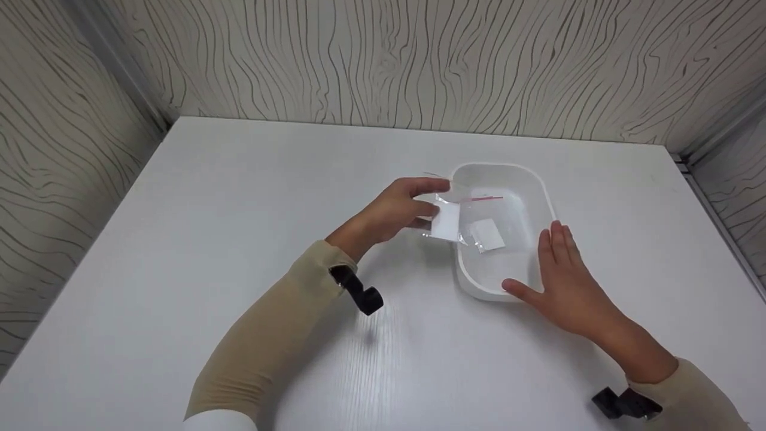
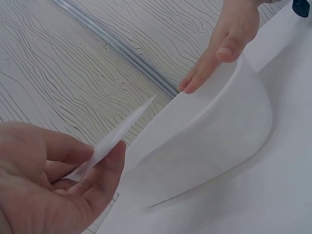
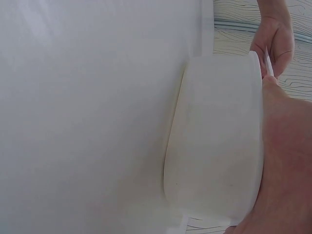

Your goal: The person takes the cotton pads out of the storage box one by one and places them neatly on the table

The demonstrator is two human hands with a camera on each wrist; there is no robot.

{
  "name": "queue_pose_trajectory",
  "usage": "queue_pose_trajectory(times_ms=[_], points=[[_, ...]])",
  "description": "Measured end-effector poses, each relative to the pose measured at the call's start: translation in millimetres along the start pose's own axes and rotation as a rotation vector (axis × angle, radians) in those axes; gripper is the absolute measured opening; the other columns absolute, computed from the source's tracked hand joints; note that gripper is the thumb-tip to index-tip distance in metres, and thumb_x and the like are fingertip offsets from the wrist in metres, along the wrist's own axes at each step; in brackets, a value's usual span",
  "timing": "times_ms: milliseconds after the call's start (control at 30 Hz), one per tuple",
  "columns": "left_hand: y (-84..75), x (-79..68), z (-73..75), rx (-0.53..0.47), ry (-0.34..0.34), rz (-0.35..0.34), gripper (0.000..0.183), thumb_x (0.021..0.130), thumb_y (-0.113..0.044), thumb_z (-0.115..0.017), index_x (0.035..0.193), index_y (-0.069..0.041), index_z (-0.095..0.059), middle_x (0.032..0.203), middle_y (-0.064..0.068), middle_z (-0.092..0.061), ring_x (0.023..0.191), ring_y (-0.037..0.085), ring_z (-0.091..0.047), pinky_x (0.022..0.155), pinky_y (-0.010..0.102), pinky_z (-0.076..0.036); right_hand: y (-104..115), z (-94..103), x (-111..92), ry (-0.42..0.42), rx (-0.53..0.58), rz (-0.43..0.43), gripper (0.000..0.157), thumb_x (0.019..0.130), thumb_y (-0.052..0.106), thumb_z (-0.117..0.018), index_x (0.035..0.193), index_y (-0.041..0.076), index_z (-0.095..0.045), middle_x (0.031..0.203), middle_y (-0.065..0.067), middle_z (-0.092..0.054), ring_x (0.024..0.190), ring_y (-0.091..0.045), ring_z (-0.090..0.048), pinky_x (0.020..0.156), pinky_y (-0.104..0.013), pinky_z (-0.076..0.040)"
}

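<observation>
We find the left hand (image 1: 392, 209) pinching a clear-and-white plastic packet (image 1: 446, 221) at the left rim of a white oblong plastic tub (image 1: 508, 269), toward the tabletop's (image 1: 269, 191) far edge; the right hand (image 1: 568, 293), straight-fingered, braces it. Judged mid-transfer; rim clearance needed.

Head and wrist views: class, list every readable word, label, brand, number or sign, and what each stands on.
None: no text can be read in any view.
Clear plastic packet with a white insert in the left hand: any fine print too small to read.
White rounded plastic tub: no lettering visible.
Cream panels with dark wavy lines: pattern only.
</observation>
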State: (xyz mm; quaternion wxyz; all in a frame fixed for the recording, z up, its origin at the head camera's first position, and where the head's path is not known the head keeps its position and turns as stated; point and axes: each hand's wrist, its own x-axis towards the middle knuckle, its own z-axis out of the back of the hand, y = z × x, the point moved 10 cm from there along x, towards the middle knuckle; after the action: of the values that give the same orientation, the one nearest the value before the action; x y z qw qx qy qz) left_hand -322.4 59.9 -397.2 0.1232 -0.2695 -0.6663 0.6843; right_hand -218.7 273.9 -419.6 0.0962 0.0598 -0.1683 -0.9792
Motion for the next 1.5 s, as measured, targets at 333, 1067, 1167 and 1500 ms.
queue_pose_trajectory(times_ms=[333,1067,1167,1500], points=[[4.1,-6.0,14.9,-0.005,-0.017,0.021,0.052,0.096,0.009,-0.056,0.146,-0.004,-0.053,0.150,0.009,-0.051,0.109,0.021,-0.064,0.091,0.034,-0.057,1,1.0,0,-0.008,0.010,0.005,0.116,0.094,0.063,-0.061,0.154,-0.017,-0.001,0.164,-0.033,0.011,0.151,-0.047,0.014,0.119,-0.064,-0.009],[9.7,-28.2,54.7,0.059,-0.046,0.044,0.052,0.097,0.008,-0.056,0.147,-0.007,-0.054,0.151,0.004,-0.048,0.113,0.021,-0.061,0.096,0.035,-0.054,-1,0.1,0,0.004,0.006,-0.012,0.117,0.094,0.065,-0.060,0.154,-0.017,-0.001,0.164,-0.032,0.013,0.151,-0.047,0.014,0.118,-0.065,-0.011],[8.5,-31.6,60.0,0.064,-0.051,0.034,0.052,0.097,0.008,-0.055,0.146,-0.008,-0.054,0.151,0.000,-0.048,0.113,0.021,-0.060,0.097,0.035,-0.053,-1,0.2,-1,-0.001,0.008,-0.005,0.117,0.094,0.064,-0.060,0.154,-0.017,-0.001,0.164,-0.032,0.013,0.151,-0.047,0.014,0.119,-0.064,-0.010],[15.3,-40.1,77.1,0.069,-0.081,0.054,0.052,0.097,0.009,-0.054,0.145,-0.010,-0.055,0.151,0.003,-0.048,0.117,0.023,-0.059,0.098,0.036,-0.053,0,1.4,-1,-0.011,0.015,0.003,0.116,0.094,0.063,-0.061,0.154,-0.017,-0.002,0.163,-0.033,0.012,0.151,-0.048,0.013,0.120,-0.063,-0.009]])
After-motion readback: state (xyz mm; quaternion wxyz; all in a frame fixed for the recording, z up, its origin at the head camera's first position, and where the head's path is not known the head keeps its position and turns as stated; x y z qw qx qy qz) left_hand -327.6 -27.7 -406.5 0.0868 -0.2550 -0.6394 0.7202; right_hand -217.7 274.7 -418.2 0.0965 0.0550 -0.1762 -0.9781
